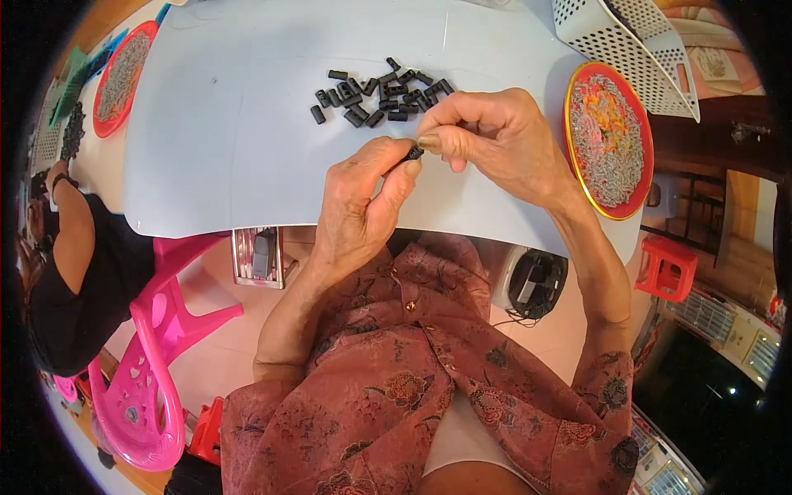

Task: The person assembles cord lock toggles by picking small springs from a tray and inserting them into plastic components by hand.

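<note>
Between the thumb and forefinger of my left hand [360, 191] sits a small black plastic cylinder [412, 153]. My right hand [503, 140] is closed in a pinch at the upper end of that cylinder; whatever its fingertips hold is too small or hidden to name. Both hands meet above the near edge of the pale table [223, 140]. Just beyond them lies a loose pile of similar black cylinders [378, 103]. Right of my right hand is a red, gold-rimmed plate [568, 124] full of small grey metal pieces [615, 169].
A white perforated basket [610, 58] stands at the far right. On the left, another person's arm [74, 223] rests near more black pieces [73, 132] and a red plate [148, 31] of grey pieces. A pink chair [157, 363] and a red stool [667, 268] stand below table height.
</note>
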Demonstrator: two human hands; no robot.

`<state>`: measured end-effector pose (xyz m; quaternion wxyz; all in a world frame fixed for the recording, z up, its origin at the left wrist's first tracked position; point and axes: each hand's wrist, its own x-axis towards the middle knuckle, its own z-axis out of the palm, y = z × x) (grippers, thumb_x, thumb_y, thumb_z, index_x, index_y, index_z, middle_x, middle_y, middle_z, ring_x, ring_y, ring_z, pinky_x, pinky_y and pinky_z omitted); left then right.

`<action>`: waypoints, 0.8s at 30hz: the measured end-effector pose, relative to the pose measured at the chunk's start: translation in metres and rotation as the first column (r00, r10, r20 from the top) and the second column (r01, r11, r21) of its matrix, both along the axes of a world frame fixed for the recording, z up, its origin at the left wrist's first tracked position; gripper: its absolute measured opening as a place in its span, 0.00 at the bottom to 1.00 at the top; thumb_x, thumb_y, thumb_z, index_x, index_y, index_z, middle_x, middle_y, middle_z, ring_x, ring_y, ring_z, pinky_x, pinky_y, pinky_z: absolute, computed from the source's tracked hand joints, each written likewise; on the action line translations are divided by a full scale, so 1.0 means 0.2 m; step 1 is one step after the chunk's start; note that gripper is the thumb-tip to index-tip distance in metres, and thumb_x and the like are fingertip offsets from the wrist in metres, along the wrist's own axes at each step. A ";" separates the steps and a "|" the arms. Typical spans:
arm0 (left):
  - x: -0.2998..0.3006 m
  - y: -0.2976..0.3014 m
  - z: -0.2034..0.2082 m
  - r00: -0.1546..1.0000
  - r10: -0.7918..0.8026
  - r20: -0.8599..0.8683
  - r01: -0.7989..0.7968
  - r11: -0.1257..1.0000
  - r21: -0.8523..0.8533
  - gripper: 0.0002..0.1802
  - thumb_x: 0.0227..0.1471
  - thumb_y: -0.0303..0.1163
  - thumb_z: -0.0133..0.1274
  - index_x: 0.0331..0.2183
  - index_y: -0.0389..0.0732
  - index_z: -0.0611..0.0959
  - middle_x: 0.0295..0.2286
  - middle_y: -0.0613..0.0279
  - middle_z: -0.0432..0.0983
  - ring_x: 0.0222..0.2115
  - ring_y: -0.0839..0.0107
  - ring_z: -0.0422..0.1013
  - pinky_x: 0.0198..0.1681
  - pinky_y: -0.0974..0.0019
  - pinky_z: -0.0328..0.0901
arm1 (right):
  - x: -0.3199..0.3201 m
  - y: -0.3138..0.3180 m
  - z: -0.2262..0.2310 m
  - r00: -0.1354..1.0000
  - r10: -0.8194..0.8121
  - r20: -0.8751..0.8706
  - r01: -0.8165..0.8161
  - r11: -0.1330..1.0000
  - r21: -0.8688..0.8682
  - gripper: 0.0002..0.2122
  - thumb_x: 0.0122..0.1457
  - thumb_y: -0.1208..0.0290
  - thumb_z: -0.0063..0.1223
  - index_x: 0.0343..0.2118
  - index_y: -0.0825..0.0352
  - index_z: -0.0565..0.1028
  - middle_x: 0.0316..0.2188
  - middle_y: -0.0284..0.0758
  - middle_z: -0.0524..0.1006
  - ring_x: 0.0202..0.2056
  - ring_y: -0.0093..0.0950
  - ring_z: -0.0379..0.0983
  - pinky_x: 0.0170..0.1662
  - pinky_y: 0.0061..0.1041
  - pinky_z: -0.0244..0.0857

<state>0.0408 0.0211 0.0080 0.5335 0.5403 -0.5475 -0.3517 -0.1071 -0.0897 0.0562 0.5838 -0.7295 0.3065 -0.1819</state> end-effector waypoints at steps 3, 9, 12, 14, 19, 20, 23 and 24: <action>0.00 0.00 0.00 1.000 -0.010 -0.013 0.011 1.000 0.006 0.06 0.52 0.23 0.50 0.34 0.30 0.76 0.21 0.56 0.68 0.20 0.69 0.64 0.24 0.68 0.60 | 0.00 0.01 0.00 1.000 0.005 0.009 -0.005 0.999 -0.036 0.04 0.54 0.74 0.57 0.28 0.69 0.78 0.16 0.29 0.74 0.18 0.15 0.67 0.21 0.16 0.60; 0.02 0.00 0.00 0.999 -0.046 -0.017 0.047 0.999 0.018 0.06 0.54 0.25 0.48 0.32 0.31 0.74 0.21 0.56 0.67 0.20 0.67 0.63 0.24 0.67 0.60 | 0.01 -0.01 0.01 0.999 0.043 -0.023 -0.046 0.988 -0.148 0.03 0.53 0.75 0.56 0.27 0.69 0.78 0.15 0.30 0.73 0.18 0.16 0.67 0.21 0.17 0.60; 0.02 0.00 0.00 0.998 -0.055 -0.023 0.056 0.998 0.025 0.06 0.54 0.25 0.47 0.32 0.31 0.73 0.21 0.56 0.66 0.20 0.65 0.63 0.25 0.65 0.60 | 0.01 -0.01 0.01 0.998 0.066 -0.005 -0.066 0.987 -0.149 0.03 0.53 0.75 0.56 0.27 0.69 0.78 0.15 0.30 0.73 0.18 0.16 0.67 0.21 0.18 0.60; 0.02 0.00 0.00 0.998 -0.057 -0.024 0.057 0.998 0.016 0.05 0.54 0.25 0.47 0.31 0.32 0.73 0.21 0.55 0.65 0.20 0.64 0.63 0.25 0.65 0.60 | 0.02 -0.02 0.01 0.998 0.070 0.007 -0.068 0.988 -0.141 0.03 0.53 0.75 0.56 0.26 0.69 0.78 0.15 0.30 0.73 0.18 0.16 0.67 0.21 0.18 0.60; 0.00 0.01 -0.02 0.999 -0.002 0.033 -0.001 0.998 0.070 0.18 0.60 0.41 0.43 0.30 0.34 0.74 0.20 0.61 0.66 0.22 0.72 0.63 0.27 0.70 0.59 | 0.03 -0.01 0.03 0.994 0.085 -0.073 -0.104 0.948 -0.302 0.02 0.51 0.77 0.56 0.26 0.69 0.77 0.15 0.31 0.73 0.17 0.19 0.67 0.21 0.20 0.60; 0.00 0.01 -0.03 0.999 0.000 0.032 -0.003 0.997 0.072 0.18 0.60 0.41 0.43 0.30 0.34 0.74 0.20 0.61 0.66 0.22 0.72 0.63 0.27 0.70 0.59 | 0.03 0.00 0.03 0.993 0.087 -0.073 -0.106 0.948 -0.301 0.02 0.51 0.77 0.56 0.26 0.69 0.77 0.15 0.31 0.73 0.17 0.19 0.67 0.21 0.20 0.60; 0.00 0.01 -0.03 0.999 0.004 0.053 -0.007 0.999 0.051 0.17 0.60 0.40 0.42 0.30 0.34 0.74 0.20 0.61 0.66 0.23 0.72 0.63 0.27 0.69 0.60 | 0.05 0.02 0.02 0.995 0.061 -0.082 -0.086 0.934 -0.348 0.02 0.50 0.78 0.56 0.25 0.69 0.77 0.16 0.32 0.74 0.17 0.20 0.67 0.22 0.20 0.61; 0.02 0.01 -0.03 0.999 -0.010 0.043 0.007 0.997 0.071 0.17 0.60 0.40 0.42 0.31 0.34 0.74 0.21 0.61 0.67 0.23 0.73 0.63 0.27 0.70 0.60 | 0.05 0.04 0.02 0.998 0.028 -0.064 -0.046 0.956 -0.289 0.02 0.51 0.78 0.55 0.26 0.69 0.77 0.16 0.31 0.74 0.17 0.19 0.66 0.22 0.20 0.62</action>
